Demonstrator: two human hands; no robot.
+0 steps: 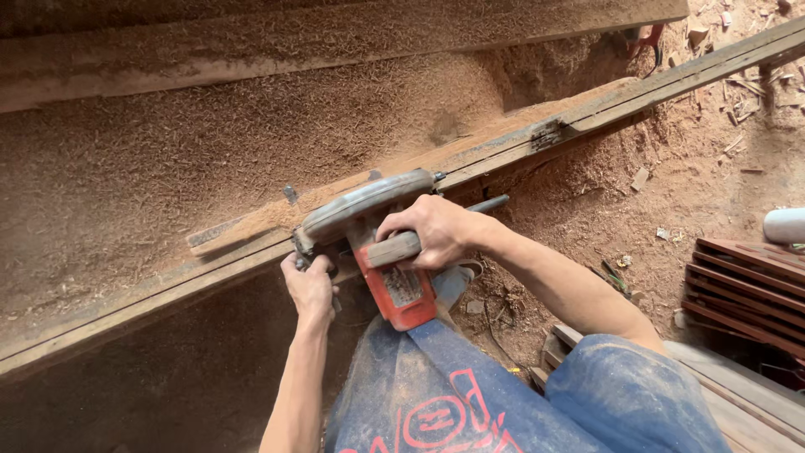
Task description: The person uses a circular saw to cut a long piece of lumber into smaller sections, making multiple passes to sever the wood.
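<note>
Sawdust (pixel 168 159) buries plank (pixel 587 109); saw (pixel 377 226) blade hidden.

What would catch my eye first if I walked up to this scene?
Most striking is the red power saw at the centre, gripped by both hands: the right hand on its top handle, the left hand at its near side. It sits on a long wooden plank running diagonally, with sawdust heaped thickly behind it.

The left hand (pixel 310 287) sits at about 9 o'clock of the right hand (pixel 432 231), fingers curled shut in a grip, forearm running straight down to 6 o'clock. The right hand is closed in a fist, knuckles up, its bare forearm stretching toward 4 o'clock.
</note>
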